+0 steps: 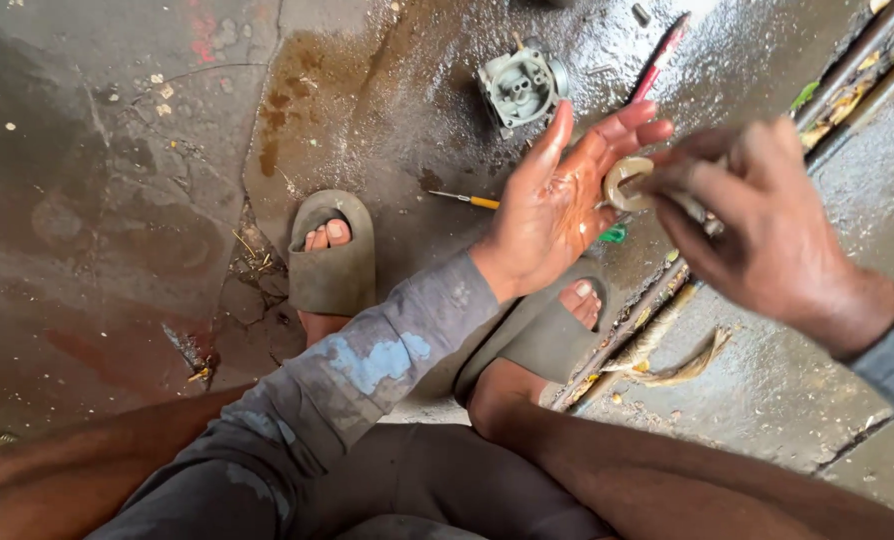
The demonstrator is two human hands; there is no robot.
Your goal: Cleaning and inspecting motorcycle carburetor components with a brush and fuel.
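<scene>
My left hand (557,200) is held palm up, wet and oily, fingers spread. At its fingertips sits a small pale round part (625,183), like a ring or cap. My right hand (757,225) is closed around a thin tool or part that it presses against that round piece; the hand is blurred and the thing in it is mostly hidden. Both hands hover above a wet concrete floor (117,200). A grey metal carburettor body (522,88) lies on the floor just beyond my left hand.
A small screwdriver with a yellow handle (467,200) lies on the floor. A red-handled tool (659,58) lies beyond the carburettor. My feet in grey slides (332,262) rest below. A metal rail channel (657,300) runs diagonally at the right.
</scene>
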